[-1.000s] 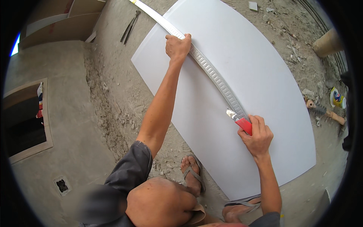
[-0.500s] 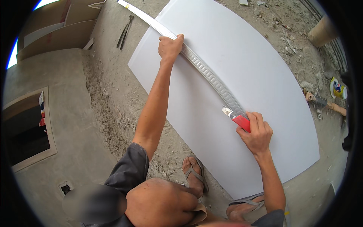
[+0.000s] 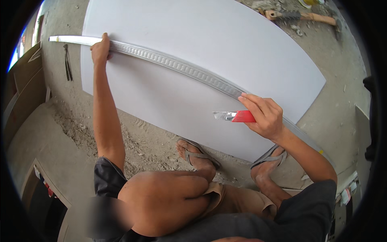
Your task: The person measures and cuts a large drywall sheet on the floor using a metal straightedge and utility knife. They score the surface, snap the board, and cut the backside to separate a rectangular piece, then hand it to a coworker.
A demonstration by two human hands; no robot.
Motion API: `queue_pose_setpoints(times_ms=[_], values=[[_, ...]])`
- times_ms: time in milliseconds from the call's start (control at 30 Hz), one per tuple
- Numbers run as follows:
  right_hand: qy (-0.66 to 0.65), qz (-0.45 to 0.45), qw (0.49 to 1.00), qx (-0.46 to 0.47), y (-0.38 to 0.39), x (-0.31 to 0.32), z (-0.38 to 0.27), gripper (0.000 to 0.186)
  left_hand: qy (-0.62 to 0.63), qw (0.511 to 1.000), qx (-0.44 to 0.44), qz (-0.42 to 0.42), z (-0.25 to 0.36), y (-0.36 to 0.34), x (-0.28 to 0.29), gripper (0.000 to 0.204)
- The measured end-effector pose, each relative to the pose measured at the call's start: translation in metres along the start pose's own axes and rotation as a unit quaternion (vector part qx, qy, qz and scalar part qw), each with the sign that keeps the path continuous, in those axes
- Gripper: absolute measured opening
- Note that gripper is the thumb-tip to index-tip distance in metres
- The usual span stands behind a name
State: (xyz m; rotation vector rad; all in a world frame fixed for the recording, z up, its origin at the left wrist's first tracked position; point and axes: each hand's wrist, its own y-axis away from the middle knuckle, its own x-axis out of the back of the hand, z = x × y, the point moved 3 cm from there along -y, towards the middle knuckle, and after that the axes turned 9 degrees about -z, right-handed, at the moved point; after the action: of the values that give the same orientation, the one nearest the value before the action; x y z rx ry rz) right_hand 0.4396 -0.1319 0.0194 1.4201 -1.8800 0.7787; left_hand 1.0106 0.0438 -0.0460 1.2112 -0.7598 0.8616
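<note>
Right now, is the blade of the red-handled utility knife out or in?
Out: the silvery metal blade projects beyond the red handle held in the right hand.

Worn: dark grey shirt (image 3: 242, 226), plain, short and loose in the sleeve; left sleeve (image 3: 108, 175) lower left of frame, right sleeve (image 3: 312, 201) lower right. Beige shorts (image 3: 238, 201), lower centre, wide leg openings. Grey sandals (image 3: 196, 154), open-toed, straps over the feet. Left hand (image 3: 100, 50) and right hand (image 3: 265, 117) bare.

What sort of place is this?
Probably a building or renovation site: rubble litters the dusty ground, a wooden-handled tool lies beside the large white sheet, and the right hand holds a red utility knife.
</note>
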Motion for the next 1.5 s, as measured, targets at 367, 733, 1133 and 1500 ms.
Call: queue_pose_setpoints(times_ms=[367, 733, 1133, 1500], values=[[0.166, -0.052, 0.96, -0.22, 0.219, 0.069, 0.036, 0.064, 0.108, 0.993, -0.023, -0.05, -0.049, -0.077, 0.01, 0.06], [0.136, -0.064, 0.963, -0.225, 0.24, 0.056, 0.064, 0.064, 0.128, 0.99, -0.01, -0.052, -0.081, -0.126, 0.019, 0.049], [0.12, -0.044, 0.969, -0.213, 0.246, 0.048, 0.058, 0.064, 0.16, 0.986, -0.027, -0.027, -0.073, -0.12, 0.018, 0.054], [0.124, -0.055, 0.968, -0.213, 0.245, 0.05, 0.063, 0.068, 0.131, 0.99, -0.029, -0.041, -0.069, -0.12, 0.015, 0.058]])
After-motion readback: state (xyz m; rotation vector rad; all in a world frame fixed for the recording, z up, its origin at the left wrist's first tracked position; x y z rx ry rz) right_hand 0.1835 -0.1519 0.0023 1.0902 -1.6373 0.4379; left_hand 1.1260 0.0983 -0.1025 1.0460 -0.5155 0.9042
